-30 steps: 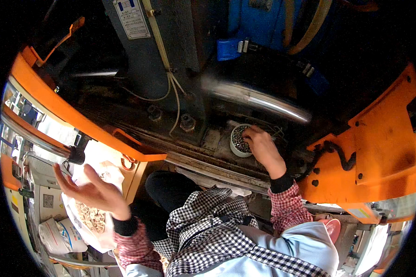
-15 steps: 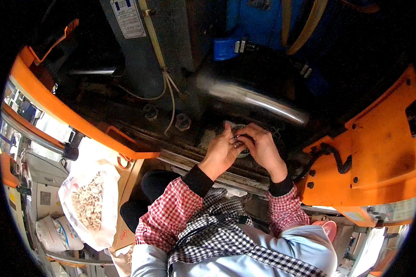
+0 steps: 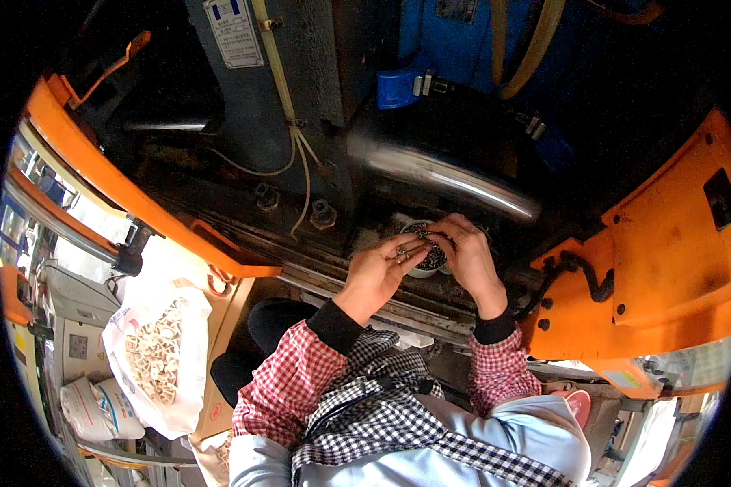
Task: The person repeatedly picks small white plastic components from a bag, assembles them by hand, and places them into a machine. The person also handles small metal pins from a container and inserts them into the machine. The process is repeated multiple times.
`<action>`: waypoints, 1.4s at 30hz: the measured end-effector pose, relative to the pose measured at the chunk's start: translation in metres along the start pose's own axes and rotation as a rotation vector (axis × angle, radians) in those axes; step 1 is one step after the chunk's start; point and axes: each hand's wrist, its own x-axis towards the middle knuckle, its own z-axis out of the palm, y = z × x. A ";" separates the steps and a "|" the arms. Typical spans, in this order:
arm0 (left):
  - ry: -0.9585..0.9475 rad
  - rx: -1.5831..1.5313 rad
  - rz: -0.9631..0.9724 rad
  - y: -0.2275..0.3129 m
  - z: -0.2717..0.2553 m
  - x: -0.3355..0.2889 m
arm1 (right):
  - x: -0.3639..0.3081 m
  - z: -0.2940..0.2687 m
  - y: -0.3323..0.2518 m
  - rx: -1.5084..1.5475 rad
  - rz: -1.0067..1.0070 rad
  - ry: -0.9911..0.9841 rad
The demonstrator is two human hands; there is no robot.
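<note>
A pale round cup full of small dark metal pieces stands on the machine ledge, partly hidden behind my fingers. My left hand is at the cup's left side, its fingers closed around small shiny metal pieces. Over the cup's right side, my right hand is bent in a pinch, its fingertips close to those of my left. Whatever lies between the right fingertips is too small to make out.
Beyond the cup runs a shiny metal cylinder. Orange guards flank me, one on the left and one on the right. Large bolts and thin hoses are at the far left. A white bag holds beige plastic parts.
My left hand has shifted a little left and toward me, its fingers drawing away from the right hand. More of the cup and its dark contents now shows. The right hand has barely moved.
</note>
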 end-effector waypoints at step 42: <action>0.308 0.179 0.072 -0.026 -0.110 -0.232 | -0.083 0.158 -0.102 0.558 -0.628 -0.781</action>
